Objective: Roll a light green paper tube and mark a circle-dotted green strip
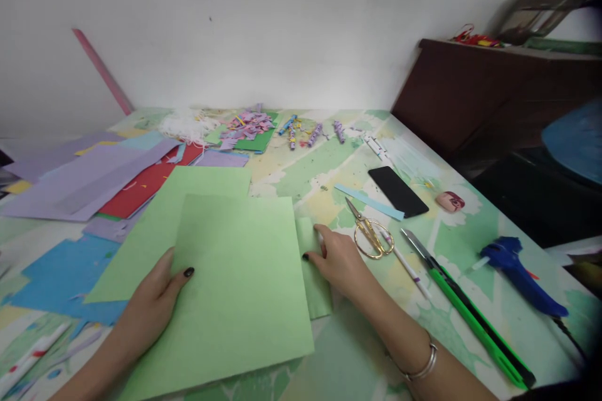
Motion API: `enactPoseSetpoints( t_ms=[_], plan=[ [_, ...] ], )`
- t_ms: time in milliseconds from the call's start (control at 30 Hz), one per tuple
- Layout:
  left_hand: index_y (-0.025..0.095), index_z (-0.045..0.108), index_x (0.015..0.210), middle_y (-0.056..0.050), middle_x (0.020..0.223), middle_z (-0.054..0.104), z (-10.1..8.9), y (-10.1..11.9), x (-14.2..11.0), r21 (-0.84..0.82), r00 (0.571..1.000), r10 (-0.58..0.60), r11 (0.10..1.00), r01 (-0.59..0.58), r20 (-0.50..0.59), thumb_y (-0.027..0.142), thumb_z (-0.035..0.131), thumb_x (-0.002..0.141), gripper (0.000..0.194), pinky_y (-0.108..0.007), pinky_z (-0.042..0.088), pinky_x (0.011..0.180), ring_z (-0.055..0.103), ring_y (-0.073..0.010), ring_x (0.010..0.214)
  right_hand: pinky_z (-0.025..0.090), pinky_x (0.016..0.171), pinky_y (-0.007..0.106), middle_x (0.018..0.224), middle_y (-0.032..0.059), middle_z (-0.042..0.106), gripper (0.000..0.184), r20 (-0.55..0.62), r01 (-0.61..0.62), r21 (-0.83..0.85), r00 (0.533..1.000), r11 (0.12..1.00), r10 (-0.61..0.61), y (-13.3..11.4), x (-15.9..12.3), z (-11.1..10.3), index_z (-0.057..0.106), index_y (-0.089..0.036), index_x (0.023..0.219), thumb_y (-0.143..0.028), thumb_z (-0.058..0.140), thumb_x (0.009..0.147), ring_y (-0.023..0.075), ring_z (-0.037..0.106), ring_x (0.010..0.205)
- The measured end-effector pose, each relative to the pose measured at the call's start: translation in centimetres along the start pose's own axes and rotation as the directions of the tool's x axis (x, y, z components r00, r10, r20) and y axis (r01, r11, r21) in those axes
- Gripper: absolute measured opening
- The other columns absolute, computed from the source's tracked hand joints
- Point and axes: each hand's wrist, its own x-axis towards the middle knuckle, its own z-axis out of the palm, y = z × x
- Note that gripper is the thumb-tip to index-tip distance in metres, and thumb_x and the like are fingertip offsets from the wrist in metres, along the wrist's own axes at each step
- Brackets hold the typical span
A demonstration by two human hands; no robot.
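A large light green paper sheet (239,282) lies on top of another green sheet (188,200) in front of me. My left hand (150,301) holds the top sheet at its left edge, thumb on top and fingers hidden under the paper. My right hand (336,257) rests on a narrow green paper strip (313,276) beside the sheet's right edge, fingers curled and pinching the strip. Gold scissors (371,237) lie just right of that hand.
Purple, red and blue paper sheets (94,182) are piled at the left. Paper scraps (244,125) lie at the back. To the right are a black phone (397,191), a white pen (407,266), a green utility knife (470,313) and a blue glue gun (517,272).
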Motion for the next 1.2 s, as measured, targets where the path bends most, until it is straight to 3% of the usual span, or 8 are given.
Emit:
enactPoseSetpoints(
  t_ms=[133, 367, 600, 800, 933, 1067, 1133, 1200],
  plan=[
    [0.019, 0.039, 0.122, -0.009, 0.124, 0.054, 0.4, -0.1, 0.0, -0.131, 0.995, -0.013, 0.991, 0.026, 0.098, 0.043, 0.032, 0.082, 0.046, -0.039, 0.036, 0.098, 0.049, -0.026, 0.114, 0.034, 0.064, 0.026, 0.085, 0.0064, 0.063, 0.037, 0.01, -0.016, 0.0, 1.0, 1.0, 0.016, -0.1, 0.0, -0.1, 0.052, -0.016, 0.11, -0.032, 0.061, 0.078, 0.0195, 0.058, 0.077],
    [0.024, 0.037, 0.116, -0.003, 0.101, 0.064, 0.8, 0.1, -0.2, -0.068, 0.996, -0.005, 0.998, 0.01, 0.084, 0.038, 0.032, 0.082, 0.037, -0.035, 0.045, 0.082, 0.057, -0.0266, 0.1, 0.035, 0.067, 0.027, 0.087, 0.0071, 0.061, 0.043, -0.008, -0.021, 0.031, 1.0, 0.999, 0.021, -0.1, -0.1, 0.2, 0.051, -0.015, 0.117, -0.028, 0.06, 0.077, 0.0206, 0.056, 0.079],
    [0.015, 0.039, 0.112, -0.009, 0.073, 0.062, 0.9, 0.5, -0.2, 0.066, 0.996, 0.009, 0.998, -0.015, 0.088, 0.042, 0.026, 0.081, 0.043, -0.035, 0.045, 0.064, 0.062, -0.0296, 0.072, 0.036, 0.07, 0.026, 0.089, 0.0075, 0.058, 0.043, -0.013, -0.032, 0.05, 0.999, 0.998, 0.033, -0.3, -0.3, 0.1, 0.051, -0.016, 0.117, -0.026, 0.059, 0.076, 0.0204, 0.054, 0.082],
    [0.017, 0.04, 0.111, -0.004, 0.059, 0.058, 1.0, 0.7, -0.4, 0.118, 0.996, 0.043, 0.992, -0.052, 0.076, 0.039, 0.025, 0.082, 0.04, -0.033, 0.043, 0.057, 0.061, -0.0275, 0.061, 0.034, 0.066, 0.023, 0.083, 0.004, 0.054, 0.048, 0.015, 0.098, 0.041, 0.995, 0.994, -0.098, -0.2, -0.6, 0.1, 0.047, -0.028, 0.128, -0.015, 0.05, 0.082, 0.0157, 0.053, 0.074],
    [0.013, 0.041, 0.109, -0.007, 0.061, 0.059, 1.1, 1.0, -0.5, 0.136, 0.997, 0.048, 0.989, -0.056, 0.062, 0.039, 0.025, 0.08, 0.042, -0.033, 0.042, 0.055, 0.061, -0.0279, 0.06, 0.032, 0.063, 0.022, 0.08, 0.0049, 0.051, 0.045, 0.044, 0.181, 0.005, 0.983, 0.984, -0.181, 0.1, -0.6, 0.4, 0.056, -0.028, 0.121, -0.007, 0.041, 0.084, 0.0139, 0.051, 0.07],
    [0.012, 0.04, 0.113, -0.006, 0.059, 0.057, 1.1, 0.8, -0.7, 0.195, 0.995, 0.047, 0.979, -0.064, 0.09, 0.036, 0.023, 0.083, 0.042, -0.034, 0.043, 0.055, 0.06, -0.0274, 0.058, 0.031, 0.062, 0.023, 0.078, 0.0046, 0.05, 0.042, 0.046, 0.194, -0.014, 0.98, 0.981, -0.194, 0.0, -0.6, 0.3, 0.057, -0.029, 0.12, -0.011, 0.04, 0.086, 0.0136, 0.05, 0.068],
    [0.012, 0.041, 0.114, -0.009, 0.069, 0.06, 1.1, 0.5, -0.7, 0.266, 0.996, 0.089, 0.959, -0.094, 0.032, 0.038, 0.024, 0.085, 0.043, -0.037, 0.045, 0.058, 0.061, -0.0295, 0.067, 0.031, 0.063, 0.023, 0.078, 0.0045, 0.05, 0.038, 0.056, 0.192, -0.031, 0.98, 0.981, -0.19, -0.2, -0.6, 0.0, 0.058, -0.029, 0.119, -0.015, 0.042, 0.087, 0.0137, 0.05, 0.068],
    [0.009, 0.041, 0.117, -0.018, 0.094, 0.059, 1.3, 0.3, -0.4, 0.34, 0.967, 0.234, 0.922, -0.187, -0.102, 0.044, 0.031, 0.084, 0.048, -0.045, 0.047, 0.071, 0.059, -0.0345, 0.089, 0.032, 0.063, 0.024, 0.08, 0.0052, 0.051, 0.034, 0.075, 0.183, -0.048, 0.981, 0.982, -0.179, -0.4, -0.7, -0.2, 0.058, -0.028, 0.118, -0.02, 0.046, 0.087, 0.0148, 0.051, 0.069]
  ],
)
